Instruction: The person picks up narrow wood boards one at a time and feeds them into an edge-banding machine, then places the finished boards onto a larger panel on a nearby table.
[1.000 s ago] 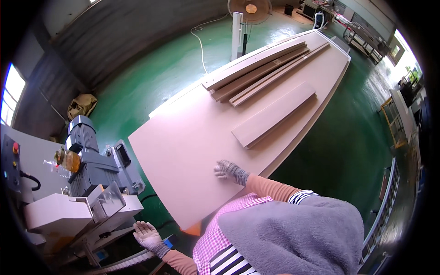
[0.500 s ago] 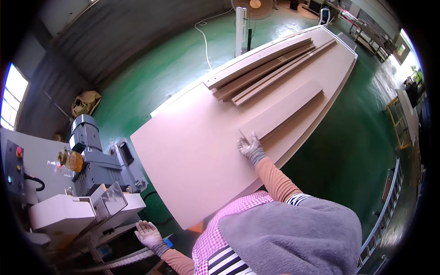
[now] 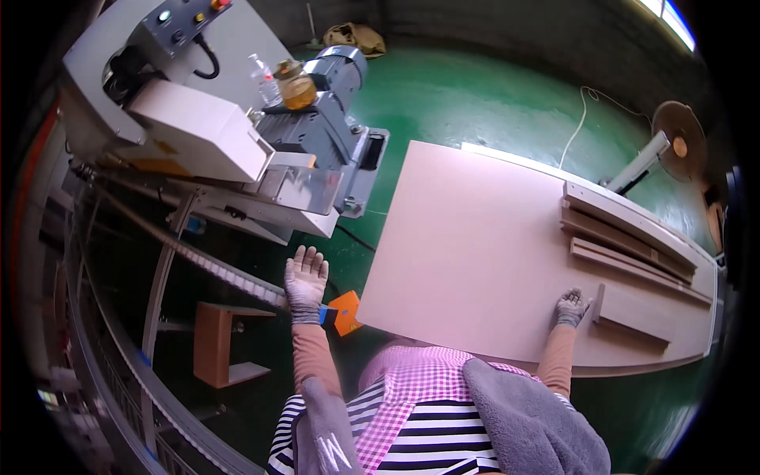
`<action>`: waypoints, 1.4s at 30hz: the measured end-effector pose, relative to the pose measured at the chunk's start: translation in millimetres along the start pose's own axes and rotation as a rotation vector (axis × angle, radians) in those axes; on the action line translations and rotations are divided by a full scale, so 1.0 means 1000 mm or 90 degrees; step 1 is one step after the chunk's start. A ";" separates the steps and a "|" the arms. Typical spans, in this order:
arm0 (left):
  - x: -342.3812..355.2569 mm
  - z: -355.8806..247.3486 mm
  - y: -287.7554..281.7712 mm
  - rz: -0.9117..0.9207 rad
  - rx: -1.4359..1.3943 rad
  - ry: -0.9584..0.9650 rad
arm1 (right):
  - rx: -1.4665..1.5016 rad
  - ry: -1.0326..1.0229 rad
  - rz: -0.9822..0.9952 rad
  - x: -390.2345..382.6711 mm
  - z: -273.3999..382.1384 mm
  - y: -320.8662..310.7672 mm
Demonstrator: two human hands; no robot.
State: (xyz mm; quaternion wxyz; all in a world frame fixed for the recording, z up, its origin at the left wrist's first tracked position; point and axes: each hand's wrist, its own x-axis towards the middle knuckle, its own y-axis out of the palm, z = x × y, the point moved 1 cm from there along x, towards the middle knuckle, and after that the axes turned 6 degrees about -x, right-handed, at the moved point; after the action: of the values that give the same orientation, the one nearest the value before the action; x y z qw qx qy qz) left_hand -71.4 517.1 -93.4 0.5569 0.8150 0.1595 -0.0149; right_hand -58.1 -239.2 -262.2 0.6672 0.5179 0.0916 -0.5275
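My left hand (image 3: 305, 281), in a pale knit glove, is held palm up with fingers straight, beside a slatted conveyor (image 3: 229, 273) and near an orange object (image 3: 346, 313). It holds nothing that I can see. My right hand (image 3: 571, 305), also gloved, is over the large pale board (image 3: 467, 237) with fingers loosely bent and apart, just left of a short plank's (image 3: 633, 313) end. Several long strips (image 3: 625, 245) lie on the board beyond that plank.
A grey machine with a motor (image 3: 301, 134) and control panel (image 3: 178, 28) occupies the upper left, with a bottle (image 3: 265, 79) and jar (image 3: 297, 89) on it. Green floor (image 3: 451, 95) surrounds the board; a fan (image 3: 677, 142) stands behind. A brown open box-like piece (image 3: 214, 344) sits low left.
My view has swung left toward the machine, shifting the board rightward in the picture. My right hand moved toward the short plank's end in the first half-second. My left hand remains open.
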 end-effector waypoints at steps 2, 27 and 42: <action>0.002 0.004 0.008 0.001 -0.019 0.011 | -0.138 0.043 0.052 -0.022 -0.049 0.007; 0.003 0.000 0.015 0.010 -0.145 0.034 | -1.057 -0.785 1.259 -0.428 -0.461 0.285; -0.002 0.010 0.014 -0.013 -0.151 0.012 | -1.294 -0.693 1.246 -0.312 -0.318 0.250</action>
State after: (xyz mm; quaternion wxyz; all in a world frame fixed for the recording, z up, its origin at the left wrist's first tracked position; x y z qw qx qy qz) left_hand -67.7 503.4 -84.3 0.6476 0.7419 0.1735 0.0064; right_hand 143.1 177.7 -47.0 0.7601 -0.5478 -0.2149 0.2756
